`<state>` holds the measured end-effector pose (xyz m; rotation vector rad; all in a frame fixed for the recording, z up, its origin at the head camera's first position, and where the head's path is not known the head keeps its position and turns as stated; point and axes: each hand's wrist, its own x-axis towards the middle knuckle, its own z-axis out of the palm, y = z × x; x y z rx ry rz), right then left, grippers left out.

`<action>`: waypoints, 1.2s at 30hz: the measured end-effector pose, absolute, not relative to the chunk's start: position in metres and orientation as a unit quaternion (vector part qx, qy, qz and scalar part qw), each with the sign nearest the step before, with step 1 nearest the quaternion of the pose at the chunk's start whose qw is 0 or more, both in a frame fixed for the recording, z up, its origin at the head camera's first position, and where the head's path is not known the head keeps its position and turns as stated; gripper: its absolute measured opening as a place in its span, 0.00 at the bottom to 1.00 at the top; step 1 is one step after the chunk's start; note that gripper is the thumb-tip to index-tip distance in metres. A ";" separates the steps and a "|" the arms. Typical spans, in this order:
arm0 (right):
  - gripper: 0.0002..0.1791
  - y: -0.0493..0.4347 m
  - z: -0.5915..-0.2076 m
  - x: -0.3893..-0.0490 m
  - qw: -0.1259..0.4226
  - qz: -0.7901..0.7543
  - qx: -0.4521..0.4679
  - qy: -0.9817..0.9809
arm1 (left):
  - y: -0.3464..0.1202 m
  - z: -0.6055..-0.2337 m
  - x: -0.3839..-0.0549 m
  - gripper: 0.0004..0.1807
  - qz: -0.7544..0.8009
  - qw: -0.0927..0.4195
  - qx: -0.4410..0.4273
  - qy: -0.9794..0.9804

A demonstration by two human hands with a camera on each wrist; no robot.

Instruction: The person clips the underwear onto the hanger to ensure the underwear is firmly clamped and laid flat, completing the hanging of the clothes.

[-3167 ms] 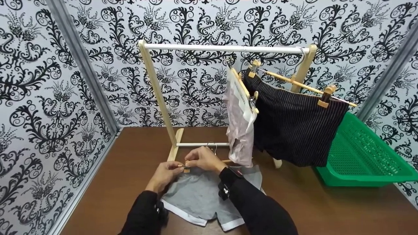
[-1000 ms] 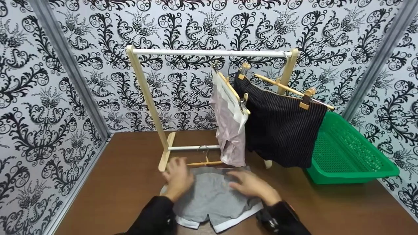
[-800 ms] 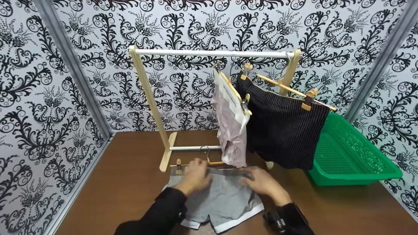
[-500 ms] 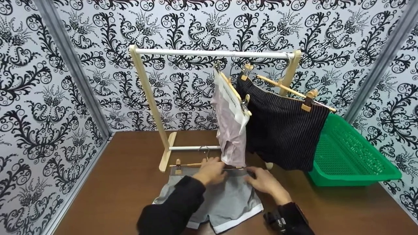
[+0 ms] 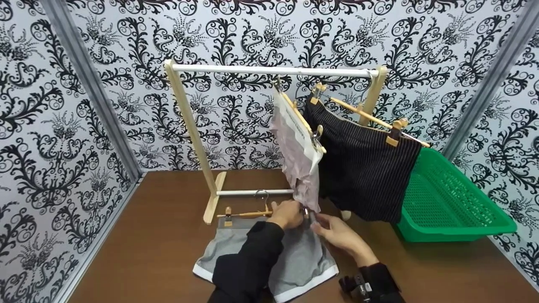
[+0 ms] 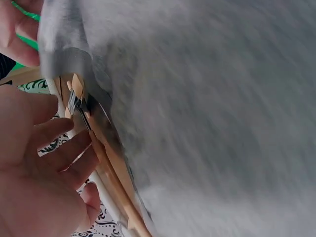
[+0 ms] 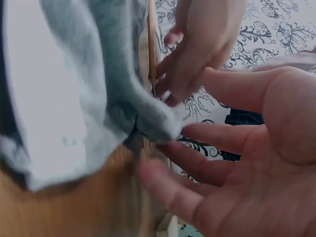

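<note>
Grey shorts [image 5: 299,252] with white hems lie on the brown table, waistband away from me. A wooden clip hanger [image 5: 248,213] lies along the waistband, its left clip [image 5: 228,219] on the cloth. My left hand [image 5: 287,213] holds the hanger near its right end, fingertips at the bar. In the left wrist view the right clip [image 6: 76,96] shows just beyond the fingers. My right hand [image 5: 339,233] pinches the right corner of the waistband. That folded corner [image 7: 160,123] shows at the fingertips in the right wrist view.
A wooden rack with a white rail [image 5: 252,68] stands behind. From it hang a pale pink garment [image 5: 297,155], low over my left hand, and black striped shorts [image 5: 362,164]. A green basket [image 5: 459,231] sits at the right. Patterned walls enclose the table.
My left hand has left the hanger's left clip and moved right along the waistband to the right end. My right hand has gone to the right corner of the shorts.
</note>
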<state>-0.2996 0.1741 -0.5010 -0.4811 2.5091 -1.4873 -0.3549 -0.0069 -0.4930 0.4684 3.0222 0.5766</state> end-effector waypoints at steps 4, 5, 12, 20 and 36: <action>0.32 0.171 -0.506 -0.302 0.130 -0.542 -0.109 0.823 | -0.002 -0.492 -0.358 0.07 0.236 0.018 0.134 0.962; 0.31 0.170 -0.507 -0.303 0.130 -0.544 -0.098 0.823 | -0.001 -0.492 -0.359 0.07 0.244 0.019 0.131 0.961; 0.13 0.173 -0.512 -0.304 0.131 -0.554 -0.086 0.818 | 0.001 -0.495 -0.359 0.13 0.249 0.063 0.112 0.960; 0.14 0.173 -0.513 -0.306 0.133 -0.559 -0.089 0.814 | -0.001 -0.493 -0.359 0.15 0.281 0.083 0.123 0.948; 0.13 0.171 -0.512 -0.310 0.038 -0.549 -0.081 0.831 | -0.003 -0.488 -0.357 0.20 0.416 0.073 0.108 0.900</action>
